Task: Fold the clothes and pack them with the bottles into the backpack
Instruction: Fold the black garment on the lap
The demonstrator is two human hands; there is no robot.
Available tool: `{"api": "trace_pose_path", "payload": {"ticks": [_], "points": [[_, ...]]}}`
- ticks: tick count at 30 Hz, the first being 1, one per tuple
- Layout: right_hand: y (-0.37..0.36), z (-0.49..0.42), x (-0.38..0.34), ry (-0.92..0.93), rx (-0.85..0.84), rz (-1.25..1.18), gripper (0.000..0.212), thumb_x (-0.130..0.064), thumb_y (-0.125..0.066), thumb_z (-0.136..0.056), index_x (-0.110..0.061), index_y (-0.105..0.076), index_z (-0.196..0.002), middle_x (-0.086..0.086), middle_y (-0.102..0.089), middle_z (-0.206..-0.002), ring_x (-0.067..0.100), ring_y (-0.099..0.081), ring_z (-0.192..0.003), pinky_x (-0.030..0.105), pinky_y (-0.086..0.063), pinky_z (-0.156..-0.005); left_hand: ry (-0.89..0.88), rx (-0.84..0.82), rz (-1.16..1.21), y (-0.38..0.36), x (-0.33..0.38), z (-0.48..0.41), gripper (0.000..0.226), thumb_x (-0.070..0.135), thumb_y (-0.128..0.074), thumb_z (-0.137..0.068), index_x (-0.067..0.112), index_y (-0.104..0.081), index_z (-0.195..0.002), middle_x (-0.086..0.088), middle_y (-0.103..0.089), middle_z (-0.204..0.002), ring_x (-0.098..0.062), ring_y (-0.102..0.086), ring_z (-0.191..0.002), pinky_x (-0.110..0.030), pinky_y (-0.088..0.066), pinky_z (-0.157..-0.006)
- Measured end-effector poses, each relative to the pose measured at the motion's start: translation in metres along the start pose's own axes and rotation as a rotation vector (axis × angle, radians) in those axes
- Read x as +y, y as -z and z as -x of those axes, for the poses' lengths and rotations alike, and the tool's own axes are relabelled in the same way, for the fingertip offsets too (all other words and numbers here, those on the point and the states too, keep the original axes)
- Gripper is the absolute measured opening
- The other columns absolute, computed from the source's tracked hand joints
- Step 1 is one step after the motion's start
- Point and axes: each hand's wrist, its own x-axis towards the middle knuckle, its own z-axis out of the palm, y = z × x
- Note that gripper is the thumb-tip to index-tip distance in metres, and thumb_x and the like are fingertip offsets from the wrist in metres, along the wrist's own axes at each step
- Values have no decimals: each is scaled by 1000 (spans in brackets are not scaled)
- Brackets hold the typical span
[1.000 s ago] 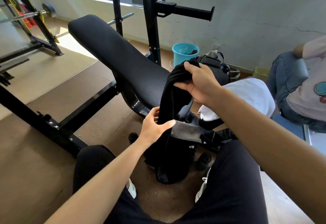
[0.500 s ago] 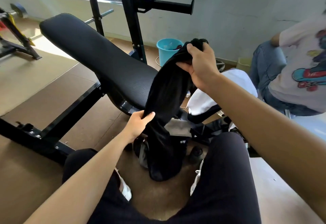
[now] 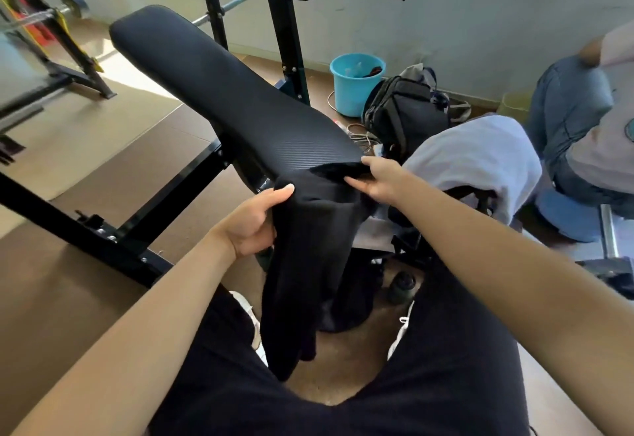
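Just beyond the black garment (image 3: 308, 247) stand bench (image 3: 240, 99), bucket (image 3: 353, 92) and backpack (image 3: 404, 113).

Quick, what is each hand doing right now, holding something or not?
Left hand: closed, gripping the side edge of the black garment.
Right hand: closed, pinching the same garment's top edge by the bench.

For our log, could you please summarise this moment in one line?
left hand grips black garment | right hand holds its top at bench pad | fold unfinished
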Motion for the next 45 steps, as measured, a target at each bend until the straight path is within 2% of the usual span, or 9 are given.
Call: {"api": "trace_pose_path", "payload": {"ticks": [4,9,14,19,24,32,35,37,45], "points": [[17,-4,31,-157,-66,112,29,-21,-50,-107,-6,-53,-132,21,-59,-135,32,-66,-88,38,-61,-55,-8,-19,-13,1,5,0,50,30,-53,-94,1,-60,-135,-16,-64,-138,-25,-66,-122,-31,-57,-92],[51,11,44,-249,-171,192,49,-37,-52,-105,1,-49,-136,21,-59,-136,35,-64,-119,42,-58,-86,-12,-42,-30,-6,10,-3,49,29,-49,-99,1,-57,-139,-16,-62,-141,-27,-61,-129,-32,-56,-97],[76,69,73,-17,8,335,36,-43,-58,-100,-10,-64,-88,10,-67,-80,20,-65,-66,29,-50,-64,-37,-37,-17,-16,14,-10,42,29,-46,-103,0,-65,-127,-17,-66,-134,-27,-64,-124,-32,-56,-96],[72,108,109,98,-292,400,46,-59,-56,-95,-19,-76,-108,4,-76,-115,14,-66,-100,33,-44,-89,-5,-51,-108,-23,12,-20,45,30,-41,-108,1,-59,-136,-16,-61,-142,-28,-59,-132,-40,-43,-113],[49,100,94,33,-414,87,36,-23,-62,-100,-3,-66,-130,12,-70,-129,26,-67,-121,33,-56,-91,-55,-33,-156,-22,18,-19,37,23,-40,-109,3,-65,-127,-14,-67,-134,-28,-62,-128,-39,-47,-108],[43,90,30,607,-102,605,13,-27,-83,-84,-15,-81,-87,7,-79,-93,28,-76,-91,52,-61,-88,-106,371,-811,13,48,-20,23,26,-66,-99,8,-75,-108,-8,-77,-105,-23,-73,-106,-23,-59,-74],[33,82,18,707,18,770,26,-57,-85,-69,-33,-76,-72,-11,-65,-110,22,-66,-109,44,-57,-94,-218,580,-1019,16,47,-22,39,39,-72,-93,1,-73,-92,-12,-72,-87,-22,-71,-88,-32,-59,-81],[25,84,10,672,-68,683,17,-42,-87,-77,-29,-76,-77,-12,-69,-107,15,-69,-104,33,-59,-92,-268,696,-1068,17,46,-22,53,52,-69,-92,-1,-66,-82,-12,-66,-77,-27,-68,-88,-40,-57,-86],[11,85,-27,554,-298,438,27,-19,-77,-89,2,-75,-106,16,-77,-98,27,-75,-91,38,-60,-86,-391,449,-550,6,56,-20,53,43,-56,-102,-9,-61,-108,-29,-64,-115,-27,-67,-106,-23,-49,-91]]}}
